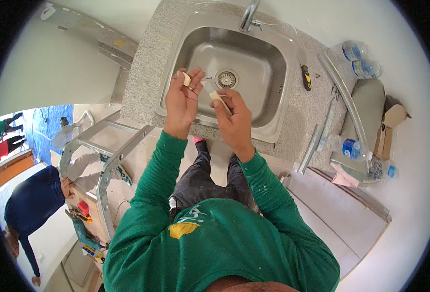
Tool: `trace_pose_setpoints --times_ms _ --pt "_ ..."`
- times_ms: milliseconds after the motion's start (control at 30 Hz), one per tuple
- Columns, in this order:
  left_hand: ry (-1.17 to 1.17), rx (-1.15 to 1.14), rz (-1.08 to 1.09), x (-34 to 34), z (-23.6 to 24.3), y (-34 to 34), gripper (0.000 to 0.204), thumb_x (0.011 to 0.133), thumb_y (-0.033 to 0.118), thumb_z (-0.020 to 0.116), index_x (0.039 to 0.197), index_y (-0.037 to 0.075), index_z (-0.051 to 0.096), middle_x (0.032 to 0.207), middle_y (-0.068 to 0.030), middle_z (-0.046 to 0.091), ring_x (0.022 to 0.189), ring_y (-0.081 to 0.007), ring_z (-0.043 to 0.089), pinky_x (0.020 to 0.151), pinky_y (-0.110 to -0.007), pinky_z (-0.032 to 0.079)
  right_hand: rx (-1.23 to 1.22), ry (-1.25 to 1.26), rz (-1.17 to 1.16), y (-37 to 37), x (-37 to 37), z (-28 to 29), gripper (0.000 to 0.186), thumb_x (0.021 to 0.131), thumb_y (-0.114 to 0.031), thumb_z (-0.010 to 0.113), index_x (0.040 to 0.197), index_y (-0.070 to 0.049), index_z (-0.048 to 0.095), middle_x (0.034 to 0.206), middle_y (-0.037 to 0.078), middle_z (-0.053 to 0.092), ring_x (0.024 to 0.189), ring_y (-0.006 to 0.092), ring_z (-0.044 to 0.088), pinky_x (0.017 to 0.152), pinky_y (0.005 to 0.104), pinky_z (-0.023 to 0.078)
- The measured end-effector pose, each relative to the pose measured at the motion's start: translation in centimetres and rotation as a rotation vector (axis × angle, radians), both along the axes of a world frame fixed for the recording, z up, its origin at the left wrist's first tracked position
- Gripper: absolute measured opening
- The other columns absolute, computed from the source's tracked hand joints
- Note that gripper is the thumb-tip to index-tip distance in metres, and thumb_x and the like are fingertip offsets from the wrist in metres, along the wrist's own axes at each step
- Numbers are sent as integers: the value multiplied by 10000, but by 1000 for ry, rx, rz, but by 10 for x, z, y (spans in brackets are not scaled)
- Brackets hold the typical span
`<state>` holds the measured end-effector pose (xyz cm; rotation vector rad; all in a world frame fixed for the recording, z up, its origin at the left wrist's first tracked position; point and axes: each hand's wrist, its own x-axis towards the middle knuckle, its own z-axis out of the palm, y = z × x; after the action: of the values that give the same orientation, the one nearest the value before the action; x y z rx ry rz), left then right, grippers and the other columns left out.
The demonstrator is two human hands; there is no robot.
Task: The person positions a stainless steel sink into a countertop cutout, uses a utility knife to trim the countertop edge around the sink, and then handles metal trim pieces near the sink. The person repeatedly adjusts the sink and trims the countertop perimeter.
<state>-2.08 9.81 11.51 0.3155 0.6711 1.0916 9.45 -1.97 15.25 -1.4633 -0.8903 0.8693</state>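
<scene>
Over the near left side of the steel sink [289, 73], my left hand [182, 104] has its palm turned up. Its thumb and fingers hold a small cream-coloured lump [186, 79]; what it is made of I cannot tell. My right hand [234, 117] is closed on a small flat tool with a pale yellow body [217, 97] and a thin greyish blade-like end. That end points toward my left fingers, with a small gap between. Part of the tool is hidden by my right fingers.
A faucet [249, 17] stands behind the sink. On the speckled counter [144, 73] lie a black-and-yellow screwdriver [306, 78] and metal strips [312, 143]; plastic bottles [365, 68] stand right. A stepladder [109, 194] and a person in dark blue [37, 199] are at left.
</scene>
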Motion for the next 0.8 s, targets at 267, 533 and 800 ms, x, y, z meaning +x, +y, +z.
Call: trace_pose_setpoints --times_ms 267,533,800 --pt "-115 -135 -60 11 16 -36 223 1131 251 465 1218 53 519 1302 -217 645 1176 -295 653 996 -416 540 65 -17 -4 -11 -12 -8 245 1035 -58 631 1265 14 589 1112 113 747 1050 154 711 891 275 544" --pt "-134 -98 -49 20 5 -54 247 1152 287 359 1226 94 495 1284 -195 641 1143 -288 661 979 -428 537 28 -21 -67 -27 -12 -10 242 996 -58 627 1228 12 615 1107 216 759 1071 276 754 885 355 579" --pt "-111 -120 -39 25 5 -69 245 1149 283 380 1214 96 523 1354 -203 623 1145 -279 659 982 -420 542 -19 -33 -101 -42 -11 -14 218 996 -76 630 1200 2 630 1063 208 768 1054 289 763 859 361 581"
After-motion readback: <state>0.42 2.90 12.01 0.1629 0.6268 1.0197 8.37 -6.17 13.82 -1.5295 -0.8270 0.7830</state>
